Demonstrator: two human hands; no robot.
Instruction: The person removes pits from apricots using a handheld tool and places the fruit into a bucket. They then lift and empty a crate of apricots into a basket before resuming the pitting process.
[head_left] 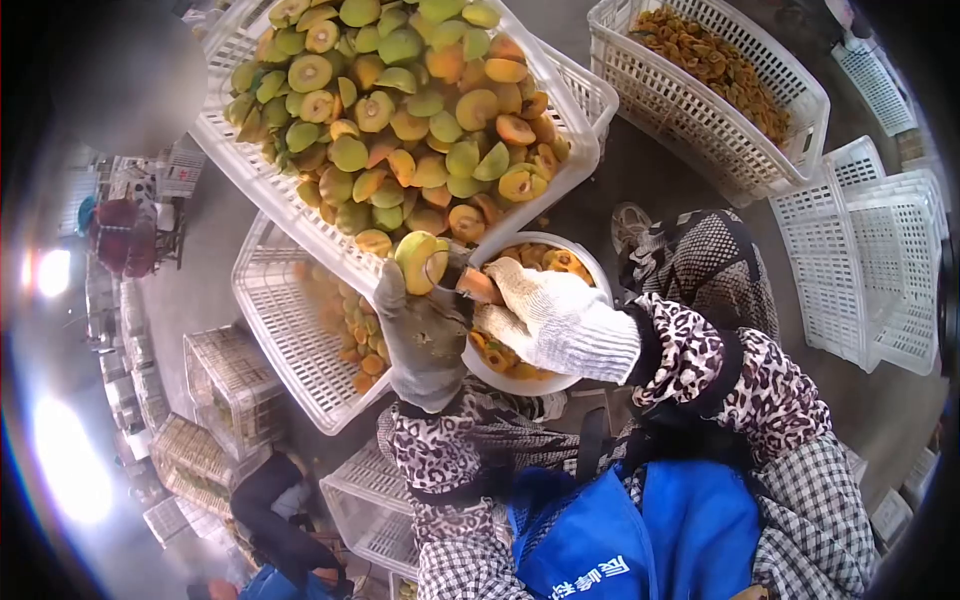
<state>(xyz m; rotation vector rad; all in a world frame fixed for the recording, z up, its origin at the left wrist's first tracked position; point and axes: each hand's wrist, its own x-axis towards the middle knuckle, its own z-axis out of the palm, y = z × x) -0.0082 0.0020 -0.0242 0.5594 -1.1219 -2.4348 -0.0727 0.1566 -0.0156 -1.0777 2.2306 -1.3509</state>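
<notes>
My left hand (425, 345), in a grey soiled glove, is closed round a yellow-green peach half (415, 262) and holds it up by the near corner of a crate. In a white knitted glove, my right hand (565, 320) grips the wooden handle (479, 286) of a pitting knife. Its curved metal blade lies against the peach half. Below the right hand stands a white bucket (590, 250) with orange fruit pieces in it. A large white crate (585, 150) full of green and orange peach halves stands just beyond both hands.
Under the large crate, a second white crate (290, 365) holds more fruit. At the upper right is a crate (690, 150) of orange pieces, with stacked crates (870, 270) on the right. Another person (275, 520) sits at the lower left near more crates (230, 385).
</notes>
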